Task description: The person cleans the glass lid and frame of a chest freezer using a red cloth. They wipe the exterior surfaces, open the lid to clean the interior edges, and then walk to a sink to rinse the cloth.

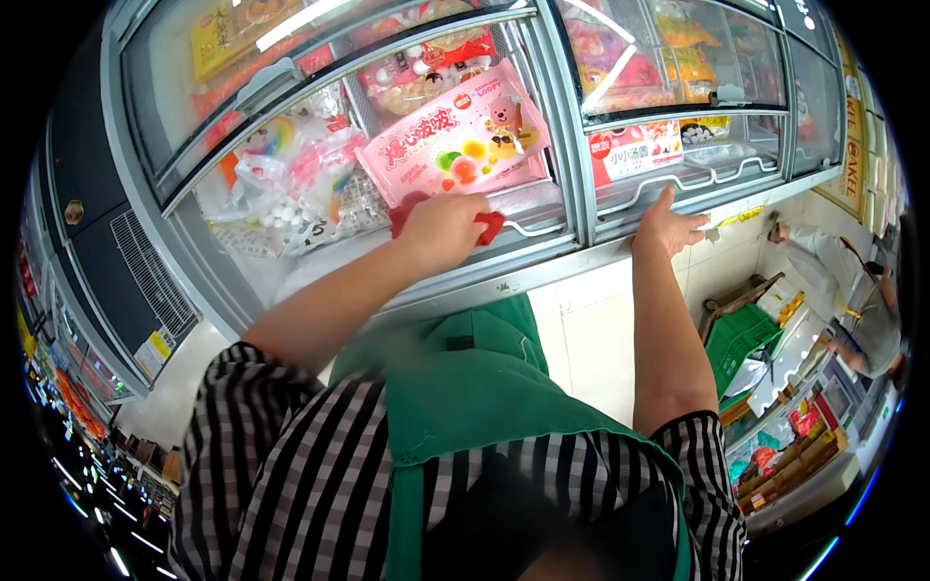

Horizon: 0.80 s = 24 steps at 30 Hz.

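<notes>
My left hand (445,229) is closed around a crumpled red cloth (492,226) at the front rim of a chest freezer (479,287). Just beyond it, a pink printed bag of frozen food (465,138) lies tilted inside the freezer. Plastic bags of white balls (290,203) sit to the left of that bag. My right hand (665,226) is at the freezer's front edge, fingers apart and holding nothing. A white wire rail (676,180) runs close by it, and behind that stands a white and red food box (636,151).
Sliding glass lids (676,58) with grey frames cover parts of the freezer. On the right are a green plastic crate (745,338) and, farther off, another person (875,319). A dark cabinet with a vent grille (152,272) stands at left.
</notes>
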Available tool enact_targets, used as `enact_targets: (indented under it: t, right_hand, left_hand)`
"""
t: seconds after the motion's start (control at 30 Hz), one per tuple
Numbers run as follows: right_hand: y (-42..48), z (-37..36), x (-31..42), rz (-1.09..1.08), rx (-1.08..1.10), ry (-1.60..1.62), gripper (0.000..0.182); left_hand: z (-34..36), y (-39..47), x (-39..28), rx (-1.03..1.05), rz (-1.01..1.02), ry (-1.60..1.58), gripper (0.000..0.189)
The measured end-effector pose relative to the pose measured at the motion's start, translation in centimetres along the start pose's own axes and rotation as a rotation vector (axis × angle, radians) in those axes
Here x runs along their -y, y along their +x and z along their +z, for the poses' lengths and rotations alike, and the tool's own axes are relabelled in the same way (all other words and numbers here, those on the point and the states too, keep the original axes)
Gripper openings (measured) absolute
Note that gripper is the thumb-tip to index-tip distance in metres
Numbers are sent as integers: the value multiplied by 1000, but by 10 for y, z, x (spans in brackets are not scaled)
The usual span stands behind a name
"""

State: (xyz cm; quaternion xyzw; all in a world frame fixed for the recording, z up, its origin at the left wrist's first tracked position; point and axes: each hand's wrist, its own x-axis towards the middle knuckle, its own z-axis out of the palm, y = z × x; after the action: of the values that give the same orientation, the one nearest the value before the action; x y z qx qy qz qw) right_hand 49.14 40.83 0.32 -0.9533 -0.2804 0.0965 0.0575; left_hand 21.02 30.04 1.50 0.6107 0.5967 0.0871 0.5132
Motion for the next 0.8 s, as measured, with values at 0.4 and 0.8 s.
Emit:
enact_targets:
  t: [0.4,0.8]
  right_hand:
    - [2,0,-1,-2,-4,-16,87]
    - [3,6,-4,-37,-23,-39,87]
  left_hand:
    - [-19,56,-2,-172,33,126,14]
    - [8,-3,45,183,-67,230,15]
